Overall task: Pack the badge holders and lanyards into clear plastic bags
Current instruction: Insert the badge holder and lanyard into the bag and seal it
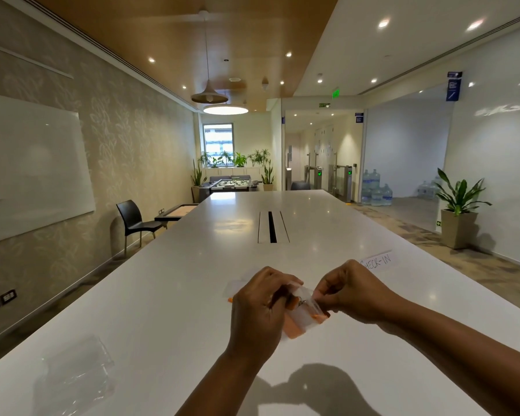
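While left hand (261,307) grips clear bag (304,306) and right hand (351,292) pinches its top edge, orange lanyard (294,329) sits inside, held just over desk (177,295). Looks like closing step. Spare bags (75,370) lie near left, so more packing likely left.

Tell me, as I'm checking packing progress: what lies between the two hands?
A clear bag with an orange lanyard in it spans the gap between the left hand and right hand, both gripping it, in the head view.
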Available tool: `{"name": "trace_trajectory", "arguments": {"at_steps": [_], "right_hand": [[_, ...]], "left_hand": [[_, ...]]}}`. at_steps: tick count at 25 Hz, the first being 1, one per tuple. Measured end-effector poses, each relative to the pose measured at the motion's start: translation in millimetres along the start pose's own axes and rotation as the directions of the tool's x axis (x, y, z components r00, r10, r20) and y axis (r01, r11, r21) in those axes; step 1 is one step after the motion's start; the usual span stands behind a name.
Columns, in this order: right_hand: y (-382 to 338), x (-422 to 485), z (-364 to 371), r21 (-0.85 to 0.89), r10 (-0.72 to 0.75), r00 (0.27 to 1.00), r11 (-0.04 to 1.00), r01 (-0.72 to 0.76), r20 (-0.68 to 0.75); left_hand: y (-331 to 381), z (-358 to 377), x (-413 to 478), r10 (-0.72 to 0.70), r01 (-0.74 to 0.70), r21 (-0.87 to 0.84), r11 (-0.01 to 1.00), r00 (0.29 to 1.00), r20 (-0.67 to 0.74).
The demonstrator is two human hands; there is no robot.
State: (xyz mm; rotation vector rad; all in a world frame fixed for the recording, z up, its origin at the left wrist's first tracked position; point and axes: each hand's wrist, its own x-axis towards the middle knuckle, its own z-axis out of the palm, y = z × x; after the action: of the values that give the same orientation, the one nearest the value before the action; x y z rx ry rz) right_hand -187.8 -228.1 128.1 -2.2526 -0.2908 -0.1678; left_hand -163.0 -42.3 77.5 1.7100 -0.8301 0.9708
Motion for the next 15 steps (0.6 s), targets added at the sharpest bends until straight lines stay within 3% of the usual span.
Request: {"name": "trace_trajectory", "arguments": {"at_steps": [3, 7, 12, 15], "right_hand": [[1.3, 1.5, 5.3, -0.008, 0.014, 0.993, 1.000, -0.015, -0.115], [-3.8, -1.8, -2.5, 0.125, -0.009, 1.000, 0.992, 0.010, -0.013], [-9.7, -6.6, -18.1, -0.095, -0.193, 0.967, 0.973, 0.211, 0.170], [-10.3, -5.2, -17.6, -0.128, -0.211, 0.969, 0.965, 0.227, 0.130]], "left_hand": [[-0.9, 2.8, -0.5, -0.123, 0.123, -0.004, 0.992, 0.992, 0.010], [-8.8, 1.2, -2.7, -0.309, 0.313, 0.015, 0.950, 0.944, -0.118], [-13.7, -5.3, 1.3, -0.519, 0.500, -0.177, 0.848, 0.851, -0.081], [-12.6, -5.2, 5.8, -0.582, 0.557, -0.239, 0.795, 0.812, -0.040]]}}
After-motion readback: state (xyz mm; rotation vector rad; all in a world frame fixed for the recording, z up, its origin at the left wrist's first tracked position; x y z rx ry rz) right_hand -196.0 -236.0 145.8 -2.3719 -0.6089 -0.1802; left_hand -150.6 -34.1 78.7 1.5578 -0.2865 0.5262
